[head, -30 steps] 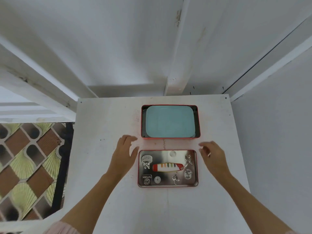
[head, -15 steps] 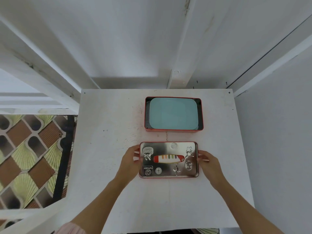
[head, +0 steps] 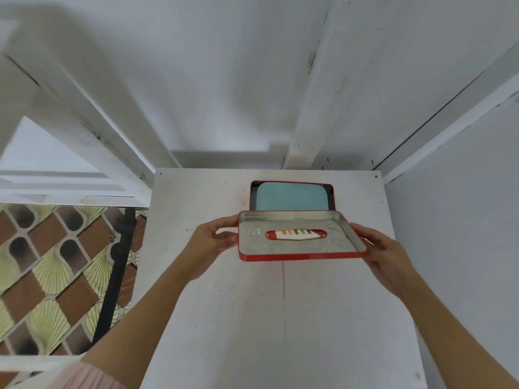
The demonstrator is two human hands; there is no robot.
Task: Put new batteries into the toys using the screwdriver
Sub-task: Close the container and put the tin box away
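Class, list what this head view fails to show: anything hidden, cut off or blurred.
- Red tin: contents hidden under a teal insert; near edge covered by the lid.
- Lid's printed outer face: turned away.
- Left hand and right hand: fingers partly behind the lid.
- Screwdriver, batteries, toys: none visible.
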